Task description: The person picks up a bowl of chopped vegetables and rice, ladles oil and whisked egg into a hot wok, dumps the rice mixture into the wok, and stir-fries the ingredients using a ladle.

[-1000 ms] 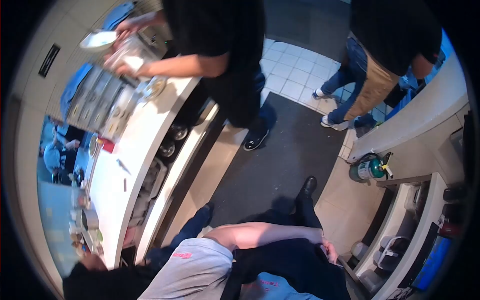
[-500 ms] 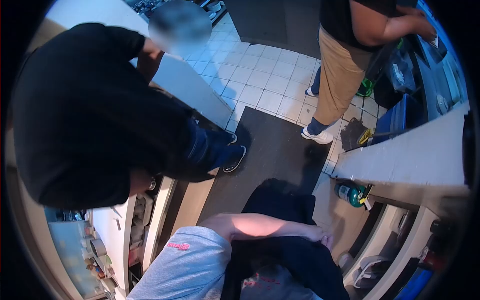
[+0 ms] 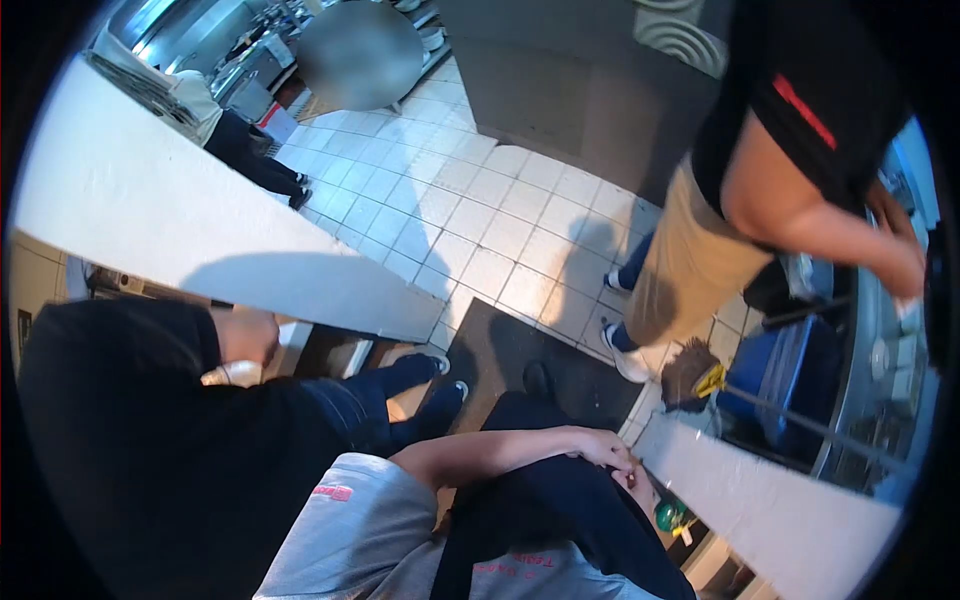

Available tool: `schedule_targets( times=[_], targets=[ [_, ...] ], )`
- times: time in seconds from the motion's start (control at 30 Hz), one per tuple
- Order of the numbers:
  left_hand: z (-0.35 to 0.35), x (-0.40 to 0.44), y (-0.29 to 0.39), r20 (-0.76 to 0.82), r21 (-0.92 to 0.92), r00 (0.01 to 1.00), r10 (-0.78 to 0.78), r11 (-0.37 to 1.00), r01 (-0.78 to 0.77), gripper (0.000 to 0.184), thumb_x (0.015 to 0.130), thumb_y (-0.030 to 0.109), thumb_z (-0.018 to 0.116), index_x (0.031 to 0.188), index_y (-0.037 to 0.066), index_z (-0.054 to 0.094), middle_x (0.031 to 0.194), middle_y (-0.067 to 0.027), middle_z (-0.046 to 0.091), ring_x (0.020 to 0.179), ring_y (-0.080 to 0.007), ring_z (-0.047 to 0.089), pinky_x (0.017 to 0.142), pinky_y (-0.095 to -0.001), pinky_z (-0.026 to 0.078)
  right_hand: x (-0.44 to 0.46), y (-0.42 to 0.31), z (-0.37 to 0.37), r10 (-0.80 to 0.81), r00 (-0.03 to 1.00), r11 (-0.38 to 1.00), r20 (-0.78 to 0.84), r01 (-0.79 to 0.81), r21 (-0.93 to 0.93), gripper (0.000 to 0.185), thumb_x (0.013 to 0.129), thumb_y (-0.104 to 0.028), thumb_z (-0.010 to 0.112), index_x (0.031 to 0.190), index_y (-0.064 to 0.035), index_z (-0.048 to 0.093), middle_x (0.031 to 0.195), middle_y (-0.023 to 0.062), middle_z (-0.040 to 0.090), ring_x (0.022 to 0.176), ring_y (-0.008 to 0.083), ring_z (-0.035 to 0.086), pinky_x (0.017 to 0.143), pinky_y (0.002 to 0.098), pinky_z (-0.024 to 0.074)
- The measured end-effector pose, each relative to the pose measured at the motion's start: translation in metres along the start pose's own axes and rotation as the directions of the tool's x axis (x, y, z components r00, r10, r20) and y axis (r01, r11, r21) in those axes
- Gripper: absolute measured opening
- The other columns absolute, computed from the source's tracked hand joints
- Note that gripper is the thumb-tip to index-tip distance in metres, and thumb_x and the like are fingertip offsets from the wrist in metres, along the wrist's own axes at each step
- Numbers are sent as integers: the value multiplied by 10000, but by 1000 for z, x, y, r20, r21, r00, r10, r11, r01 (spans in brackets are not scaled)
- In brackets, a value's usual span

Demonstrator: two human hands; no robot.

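Note:
My left hand reaches across from the grey sleeve in front of my dark apron. Its fingers are curled and meet my right hand, which is bent in closed beside it. The two hands touch or nearly touch at the fingertips. Whatever they pinch, if anything, is too small or hidden to make out. Just below the right hand, a green fire extinguisher shows beyond the low white wall.
A person in black stands close on my left. Another, in tan trousers, works at the right-hand counter. A dark mat lies on the tiles. White half-walls flank the passage. A blue bin stands right.
My view has swung and moved forward. The person on the left now appears lower and nearer. The right-hand person looks larger, and a far worker shows at upper left. My hands stay together.

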State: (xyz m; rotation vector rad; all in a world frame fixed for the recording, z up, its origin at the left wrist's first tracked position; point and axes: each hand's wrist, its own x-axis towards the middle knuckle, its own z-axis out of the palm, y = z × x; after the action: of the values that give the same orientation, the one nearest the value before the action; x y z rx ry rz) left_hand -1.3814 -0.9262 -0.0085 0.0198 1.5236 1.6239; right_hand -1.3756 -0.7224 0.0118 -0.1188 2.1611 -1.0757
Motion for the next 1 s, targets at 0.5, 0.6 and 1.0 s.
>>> schedule_targets(
  times=[0.5, 0.6, 1.0],
  targets=[
    [-375, -127, -16, -661, -42, 743, 108, 983, -180, 557, 887, 561, 506, 949, 18, 614, 866, -103, 607, 852, -189, 568, 745, -316, 444, 357, -219, 37, -182, 942, 972, 282, 129, 196, 197, 794, -148, 747, 848, -29, 600, 697, 11, 597, 540, 56, 503, 523, 209, 423],
    [-433, -141, -7, -733, -13, 677, 64, 994, -107, 544, 889, 550, 512, 930, 15, 605, 843, -98, 599, 834, -199, 566, 748, -326, 439, 414, -254, 43, -233, 939, 965, 252, 191, 180, 230, 788, -187, 758, 836, -21, 606, 725, 38, 612, 575, 49, 516, 536, 209, 433],
    [-619, -281, 11, -903, -294, 412, -123, 877, -381, 331, 898, 350, 601, 875, 21, 583, 776, -64, 604, 750, -115, 554, 696, -270, 444, 570, -508, 144, -21, 944, 958, 329, 113, -262, 277, 848, -258, 676, 918, 7, 639, 792, 111, 640, 674, 138, 584, 623, 268, 469]
  ],
)
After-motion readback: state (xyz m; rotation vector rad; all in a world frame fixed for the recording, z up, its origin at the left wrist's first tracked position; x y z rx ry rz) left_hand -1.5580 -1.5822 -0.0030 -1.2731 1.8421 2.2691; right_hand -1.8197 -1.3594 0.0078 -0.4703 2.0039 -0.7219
